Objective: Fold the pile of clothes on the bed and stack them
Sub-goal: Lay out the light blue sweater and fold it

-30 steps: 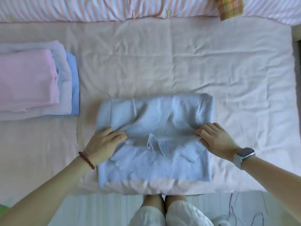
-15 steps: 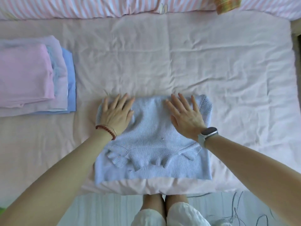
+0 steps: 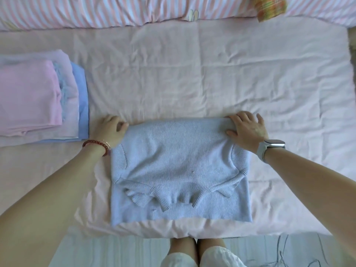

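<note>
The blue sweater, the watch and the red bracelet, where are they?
blue sweater [image 3: 179, 151]: head view, middle of its knit top.
watch [image 3: 274, 143]: head view, its face.
red bracelet [image 3: 96, 144]: head view, its beads.

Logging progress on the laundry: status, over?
Left hand and right hand grip the blue sweater's far corners. Sweater folded, not yet on the stack. Nothing in the way.
</note>
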Action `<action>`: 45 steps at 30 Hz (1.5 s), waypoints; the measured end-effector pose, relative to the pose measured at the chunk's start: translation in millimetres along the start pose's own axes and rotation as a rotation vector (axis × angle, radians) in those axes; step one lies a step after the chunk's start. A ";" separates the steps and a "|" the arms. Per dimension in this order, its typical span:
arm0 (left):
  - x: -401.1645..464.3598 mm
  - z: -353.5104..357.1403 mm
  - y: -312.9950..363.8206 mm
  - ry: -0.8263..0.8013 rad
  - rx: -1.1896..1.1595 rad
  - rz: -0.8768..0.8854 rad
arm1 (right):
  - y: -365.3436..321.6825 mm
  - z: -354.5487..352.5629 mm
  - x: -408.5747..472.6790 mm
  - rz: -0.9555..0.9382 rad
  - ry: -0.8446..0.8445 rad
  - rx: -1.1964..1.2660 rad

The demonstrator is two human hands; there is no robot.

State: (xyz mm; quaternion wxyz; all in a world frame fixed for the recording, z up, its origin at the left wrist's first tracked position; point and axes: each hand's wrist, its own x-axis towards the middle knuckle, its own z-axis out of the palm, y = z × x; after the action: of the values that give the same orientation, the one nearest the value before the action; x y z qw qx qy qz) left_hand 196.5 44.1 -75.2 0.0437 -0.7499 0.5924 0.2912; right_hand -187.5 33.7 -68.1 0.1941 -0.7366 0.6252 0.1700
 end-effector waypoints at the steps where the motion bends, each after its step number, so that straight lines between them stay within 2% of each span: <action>1: 3.0 -3.0 4.9 -0.063 -0.063 0.027 | -1.5 -4.0 4.5 -0.059 -0.003 0.039; 3: 7.6 -10.6 14.7 -0.228 -0.162 0.066 | -4.5 -11.5 11.9 -0.139 -0.062 0.115; 5: 6.6 -17.0 21.3 -0.350 -0.066 0.114 | -5.0 -19.7 15.7 -0.135 -0.157 0.134; 8: -2.1 -19.6 16.9 -0.432 0.095 0.179 | 2.7 -27.3 13.7 -0.076 -0.252 0.120; 10: -7.0 -20.6 7.3 -0.464 0.140 0.163 | 6.9 -27.9 9.4 -0.017 -0.263 0.104; 13: -13.3 -27.7 -1.5 -0.431 0.055 0.012 | 2.4 -26.3 6.7 0.070 -0.184 0.008; 18: -23.1 -40.9 11.9 -0.242 -0.551 -0.150 | -4.3 -34.1 5.0 0.166 -0.002 -0.008; 22: -25.8 -33.2 14.8 -0.131 -0.697 -0.226 | -3.6 -26.4 0.4 0.235 0.052 0.021; 23: -23.9 -29.6 11.2 -0.092 -0.668 -0.247 | -5.2 -22.7 0.8 0.254 0.055 0.029; 25: -16.8 -21.9 -1.7 -0.024 -0.442 -0.253 | -7.3 -18.1 2.9 0.263 0.058 0.033; 27: -10.2 -20.1 -10.0 -0.015 -0.241 -0.170 | -5.4 -17.1 5.5 0.197 0.037 0.042; 31: 14.7 -21.5 -13.3 -0.142 -0.101 0.080 | 3.6 -23.3 9.7 -0.013 -0.133 0.107; 34: 29.0 -19.7 1.4 -0.349 0.065 0.184 | 4.2 -33.7 12.7 -0.023 -0.235 0.146; 36: 35.3 -16.8 11.6 -0.431 0.194 0.208 | 2.7 -37.8 15.8 -0.016 -0.274 0.086; 41: 38.4 -39.9 29.7 -0.337 0.250 0.227 | -6.2 -51.7 26.2 -0.005 -0.135 -0.047; 45: 43.8 -75.8 44.9 -0.029 0.261 0.229 | -9.7 -82.8 37.8 0.042 0.158 -0.024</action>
State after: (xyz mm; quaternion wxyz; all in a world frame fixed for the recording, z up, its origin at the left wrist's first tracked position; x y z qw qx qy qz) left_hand 190.3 -38.0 -21.4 0.1161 -0.6611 0.7060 0.2257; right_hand -171.2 -38.5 -14.2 0.1317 -0.7368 0.6516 0.1230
